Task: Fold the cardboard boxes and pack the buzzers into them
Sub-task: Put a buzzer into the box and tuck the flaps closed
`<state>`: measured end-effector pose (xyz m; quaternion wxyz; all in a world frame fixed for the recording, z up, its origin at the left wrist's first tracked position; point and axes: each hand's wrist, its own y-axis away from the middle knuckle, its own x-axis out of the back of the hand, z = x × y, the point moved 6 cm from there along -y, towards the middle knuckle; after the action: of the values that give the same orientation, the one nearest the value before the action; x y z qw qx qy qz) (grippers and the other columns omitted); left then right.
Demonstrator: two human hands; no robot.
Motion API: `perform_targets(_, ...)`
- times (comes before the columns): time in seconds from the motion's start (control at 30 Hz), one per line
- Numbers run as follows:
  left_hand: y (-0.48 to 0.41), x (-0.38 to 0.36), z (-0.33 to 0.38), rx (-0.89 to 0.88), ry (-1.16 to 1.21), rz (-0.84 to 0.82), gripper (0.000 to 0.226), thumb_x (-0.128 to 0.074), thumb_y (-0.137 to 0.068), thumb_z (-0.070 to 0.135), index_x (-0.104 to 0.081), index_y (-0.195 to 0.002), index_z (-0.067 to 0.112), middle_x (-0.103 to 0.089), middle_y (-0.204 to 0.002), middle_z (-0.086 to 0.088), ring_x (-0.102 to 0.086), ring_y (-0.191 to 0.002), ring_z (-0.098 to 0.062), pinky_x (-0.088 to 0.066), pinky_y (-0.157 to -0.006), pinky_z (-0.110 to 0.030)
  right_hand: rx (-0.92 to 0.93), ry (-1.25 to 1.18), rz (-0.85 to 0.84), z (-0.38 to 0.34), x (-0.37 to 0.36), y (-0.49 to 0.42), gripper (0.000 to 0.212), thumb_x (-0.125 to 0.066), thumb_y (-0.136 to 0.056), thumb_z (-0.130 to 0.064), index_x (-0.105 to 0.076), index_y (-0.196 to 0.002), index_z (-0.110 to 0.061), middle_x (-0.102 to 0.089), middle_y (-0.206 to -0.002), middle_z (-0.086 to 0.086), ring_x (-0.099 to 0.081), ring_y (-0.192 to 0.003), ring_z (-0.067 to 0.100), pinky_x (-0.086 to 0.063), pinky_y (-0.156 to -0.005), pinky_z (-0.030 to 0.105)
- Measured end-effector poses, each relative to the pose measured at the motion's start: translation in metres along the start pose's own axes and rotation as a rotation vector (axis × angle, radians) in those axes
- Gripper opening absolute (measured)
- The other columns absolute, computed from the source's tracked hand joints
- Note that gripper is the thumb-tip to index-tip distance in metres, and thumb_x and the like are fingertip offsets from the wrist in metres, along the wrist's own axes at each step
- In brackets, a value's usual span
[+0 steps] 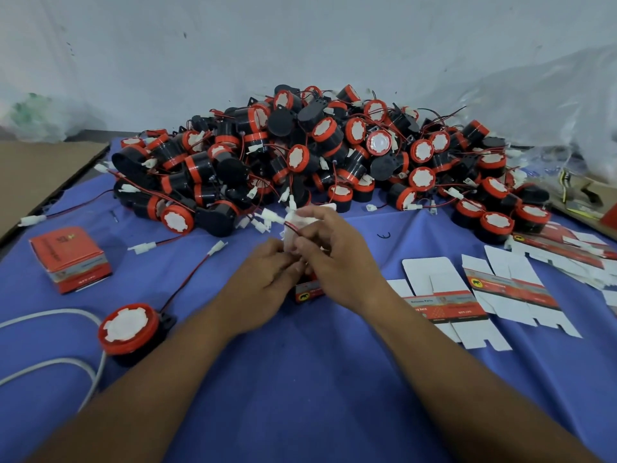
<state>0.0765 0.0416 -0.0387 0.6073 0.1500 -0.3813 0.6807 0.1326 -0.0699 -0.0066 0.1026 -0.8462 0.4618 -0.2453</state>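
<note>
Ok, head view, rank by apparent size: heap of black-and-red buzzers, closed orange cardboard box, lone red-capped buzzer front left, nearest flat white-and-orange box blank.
1. Heap of black-and-red buzzers
2. Flat white-and-orange box blank
3. Closed orange cardboard box and lone red-capped buzzer: look alike, buzzer nearer the camera, so unranked.

A blue fabric sheet (300, 379) carries a heap of black-and-red round plastic buzzers (317, 152) at twelve o'clock, flat white-and-red cardboard box blanks (507, 289) at three, a folded red cardboard box (71, 259) at nine.
</note>
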Motion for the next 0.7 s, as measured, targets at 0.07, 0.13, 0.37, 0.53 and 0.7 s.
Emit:
perform_targets(0.07, 0.001, 0.006, -0.009, 0.123, 0.175, 0.106, 0.013, -0.057, -0.098, 0.025, -0.067, -0.099, 0.017, -0.064, -0.099, -0.001, -0.061, -0.093, -0.016, -0.049, -0.084, -0.037, -0.003, -0.025, -0.013, 0.003, 0.003, -0.001, 0.044, -0.055, -0.096, 0.001, -0.050, -0.129, -0.027, -0.070, -0.089, 0.002, -0.069, -0.070, 0.014, -0.057, -0.069, 0.029)
perform_targets(0.13, 0.001, 0.008, -0.015, 0.190, 0.264, 0.149, 0.003, -0.064, -0.095, 0.019, -0.065, -0.097, 0.019, -0.069, -0.095, 0.005, -0.064, -0.087, -0.010, -0.051, -0.078, -0.029, 0.013, 0.014, -0.034, 0.005, 0.004, 0.000, 0.051, -0.053, -0.095, 0.004, -0.049, -0.130, -0.033, -0.068, -0.092, 0.001, -0.071, -0.075, 0.018, -0.060, -0.074, 0.032)
perform_targets(0.37, 0.000, 0.012, -0.026, 0.291, 0.385, 0.214, 0.006, -0.067, -0.091, 0.013, -0.068, -0.096, 0.010, -0.067, -0.067, -0.007, -0.055, -0.046, -0.015, -0.048, -0.047, -0.029, 0.215, 0.210, 0.005, -0.001, 0.001, 0.004, 0.021, -0.065, -0.093, -0.013, -0.060, -0.111, -0.023, -0.066, -0.093, -0.014, -0.071, -0.079, 0.012, -0.056, -0.068, 0.024)
perform_targets(0.53, -0.001, 0.012, -0.021, 0.223, 0.282, 0.223, 0.004, -0.070, -0.089, 0.018, -0.070, -0.086, 0.017, -0.068, -0.098, 0.002, -0.058, -0.055, -0.005, -0.047, -0.056, -0.024, 0.193, 0.244, 0.105, 0.001, 0.007, 0.002, 0.040, -0.059, -0.099, -0.016, -0.056, -0.136, -0.030, -0.071, -0.080, -0.007, -0.069, -0.069, 0.009, -0.056, -0.066, 0.023)
perform_targets(0.7, -0.001, 0.009, -0.018, 0.185, 0.268, 0.168, 0.013, -0.064, -0.094, 0.022, -0.076, -0.090, 0.022, -0.061, -0.108, 0.005, -0.061, -0.066, -0.008, -0.051, -0.053, -0.030, 0.072, 0.115, 0.119, 0.009, 0.015, 0.001, 0.023, -0.051, -0.102, -0.011, -0.060, -0.120, -0.023, -0.068, -0.090, -0.011, -0.073, -0.069, 0.011, -0.061, -0.067, 0.027)
